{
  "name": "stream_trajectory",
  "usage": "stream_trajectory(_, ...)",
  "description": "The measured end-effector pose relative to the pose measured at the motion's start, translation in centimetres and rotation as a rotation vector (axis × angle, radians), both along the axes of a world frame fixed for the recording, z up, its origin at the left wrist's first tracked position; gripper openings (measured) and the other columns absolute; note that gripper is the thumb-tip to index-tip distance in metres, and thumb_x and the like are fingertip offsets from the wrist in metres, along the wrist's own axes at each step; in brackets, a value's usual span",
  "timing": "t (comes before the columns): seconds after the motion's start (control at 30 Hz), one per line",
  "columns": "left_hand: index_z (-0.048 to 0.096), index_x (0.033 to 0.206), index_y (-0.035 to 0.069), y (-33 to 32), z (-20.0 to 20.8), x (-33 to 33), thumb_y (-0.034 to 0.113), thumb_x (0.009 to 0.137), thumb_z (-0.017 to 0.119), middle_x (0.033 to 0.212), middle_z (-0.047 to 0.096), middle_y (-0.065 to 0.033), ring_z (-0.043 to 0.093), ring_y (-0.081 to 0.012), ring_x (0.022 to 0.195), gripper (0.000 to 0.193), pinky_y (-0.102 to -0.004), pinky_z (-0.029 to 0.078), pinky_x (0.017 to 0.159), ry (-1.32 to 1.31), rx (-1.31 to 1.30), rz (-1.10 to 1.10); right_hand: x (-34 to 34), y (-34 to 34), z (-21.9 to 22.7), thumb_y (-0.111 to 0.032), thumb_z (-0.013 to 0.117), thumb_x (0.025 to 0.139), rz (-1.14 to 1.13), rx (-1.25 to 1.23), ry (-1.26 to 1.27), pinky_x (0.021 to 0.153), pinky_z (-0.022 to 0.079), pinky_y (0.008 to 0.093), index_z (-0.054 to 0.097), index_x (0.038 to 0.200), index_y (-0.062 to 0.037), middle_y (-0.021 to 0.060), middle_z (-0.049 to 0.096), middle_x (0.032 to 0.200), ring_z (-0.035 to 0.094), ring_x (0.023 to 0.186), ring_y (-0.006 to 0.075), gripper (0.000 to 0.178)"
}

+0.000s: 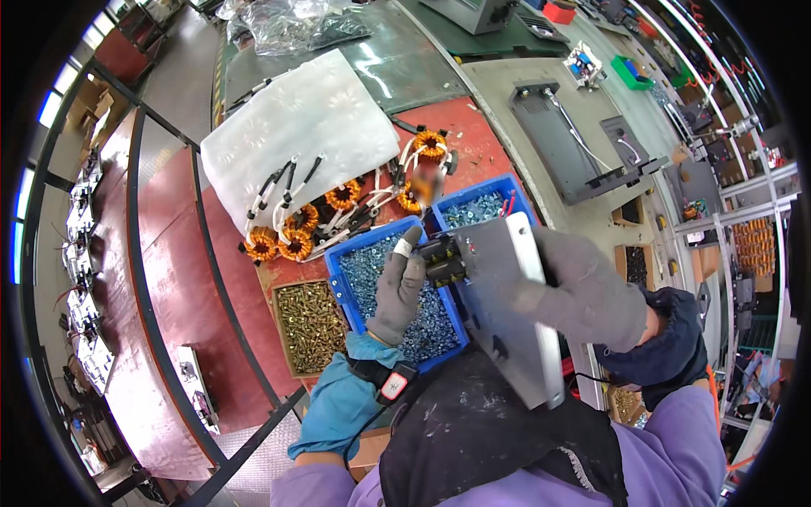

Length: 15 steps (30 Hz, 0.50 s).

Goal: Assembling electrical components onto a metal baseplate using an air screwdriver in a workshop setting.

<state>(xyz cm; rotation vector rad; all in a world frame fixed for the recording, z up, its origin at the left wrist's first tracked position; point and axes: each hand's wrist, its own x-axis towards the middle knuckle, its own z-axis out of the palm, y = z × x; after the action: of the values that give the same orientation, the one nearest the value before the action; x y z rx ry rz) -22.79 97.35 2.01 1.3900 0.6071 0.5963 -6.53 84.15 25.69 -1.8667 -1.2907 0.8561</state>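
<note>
A grey metal panel (500, 291) with a pale folded edge is tilted in front of my body. Black cylindrical parts (443, 260) stick out from its upper left end. My left hand (397, 296), in a grey glove with white tape round one finger, is closed at those parts, over a blue bin (334, 269) of small metal fasteners. Some of its fingertips are hidden. On the panel's right side my right hand (591, 291), gloved in grey and smeared by motion, grips the pale edge.
Left of the blue bin stands a box of brass-coloured screws (308, 329); a second blue bin (515, 188) lies beyond. Copper-wound coils (342, 196) with leads sit beside a white foam sheet (296, 127). A grey metal housing (553, 139) rests on the bench at right.
</note>
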Motion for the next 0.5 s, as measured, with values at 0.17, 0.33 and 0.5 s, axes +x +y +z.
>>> stream_trajectory(0.17, 0.054, 0.133, 0.003, -0.1, -3.5, -0.7, 0.026, 0.098, 0.059, 0.121, 0.056, -0.0164, 0.062, -0.0292, 0.109, 0.042, -0.0358, 0.051, 0.092, -0.103, -0.478, 0.068, 4.6, 1.5, -3.5, -0.037, 0.061, 0.096, -0.057, -0.072, 0.423, 0.072, 0.05, 0.0307, 0.061, 0.11, -0.0015, 0.0068, 0.065, 0.093, 0.063, 0.082, 0.0166, 0.038)
stream_trajectory(0.33, 0.057, 0.129, 0.005, -1.1, -3.3, 0.8, 0.02, 0.093, 0.059, 0.11, 0.06, -0.017, 0.065, -0.0318, 0.101, 0.039, -0.0373, 0.052, 0.087, 0.019, -0.159, 0.131, 10.0, -1.0, -19.7, -0.039, 0.064, 0.088, 0.084, -0.439, -0.526, 0.08, 0.052, 0.0442, 0.065, 0.106, -0.0039, 0.0195, 0.069, 0.099, 0.068, 0.091, 0.0337, 0.04)
stream_trajectory(0.5, 0.058, 0.129, 0.009, -1.4, 2.6, 0.9, 0.025, 0.094, 0.061, 0.112, 0.06, -0.016, 0.064, -0.0308, 0.096, 0.039, -0.0378, 0.05, 0.087, 0.405, 0.399, 0.12, 6.7, -3.8, -26.0, -0.045, 0.067, 0.083, 0.175, -0.666, -0.613, 0.082, 0.046, 0.0456, 0.059, 0.11, -0.0108, 0.0133, 0.072, 0.091, 0.07, 0.084, 0.0326, 0.044)
